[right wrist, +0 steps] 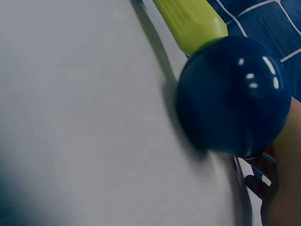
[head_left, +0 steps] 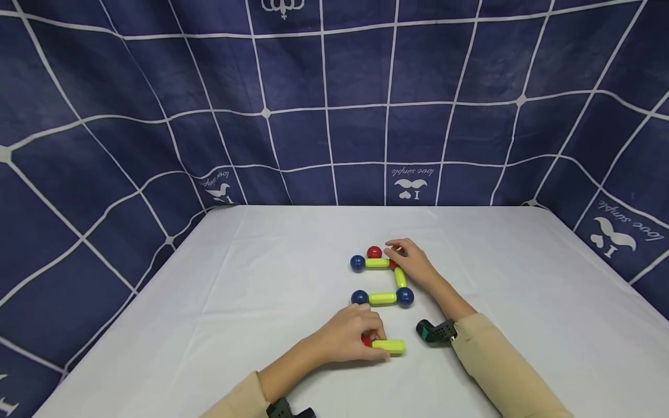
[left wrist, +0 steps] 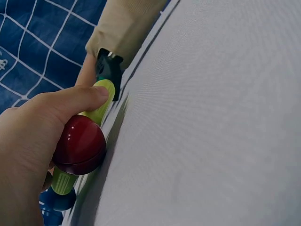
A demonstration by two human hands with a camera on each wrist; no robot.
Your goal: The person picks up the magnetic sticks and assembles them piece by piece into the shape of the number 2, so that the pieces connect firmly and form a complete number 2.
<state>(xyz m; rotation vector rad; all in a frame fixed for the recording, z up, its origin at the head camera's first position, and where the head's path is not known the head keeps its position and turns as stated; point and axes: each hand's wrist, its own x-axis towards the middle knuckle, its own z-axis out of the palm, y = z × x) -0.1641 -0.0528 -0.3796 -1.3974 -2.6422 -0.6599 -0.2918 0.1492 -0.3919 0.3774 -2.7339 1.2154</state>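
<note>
My left hand (head_left: 351,334) grips a red ball (left wrist: 81,143) with yellow-green rods joined to it; one rod (head_left: 389,346) sticks out to the right in the head view. In the left wrist view, the thumb lies on the upper rod (left wrist: 101,101), and a second rod (left wrist: 63,181) shows below the ball. Farther back, my right hand (head_left: 415,264) is over the corner of a chain of rods and balls, partly covering its red corner ball (head_left: 393,265). Its fingertips are just right of another red ball (head_left: 374,252). A large blue ball (right wrist: 233,96) fills much of the right wrist view.
The chain has blue balls at its back left (head_left: 358,263), front left (head_left: 360,297) and front right (head_left: 405,297), linked by yellow-green rods (head_left: 382,298). A white cloth (head_left: 251,325) covers the table. Behind hangs a dark blue curtain (head_left: 355,139) with white lines.
</note>
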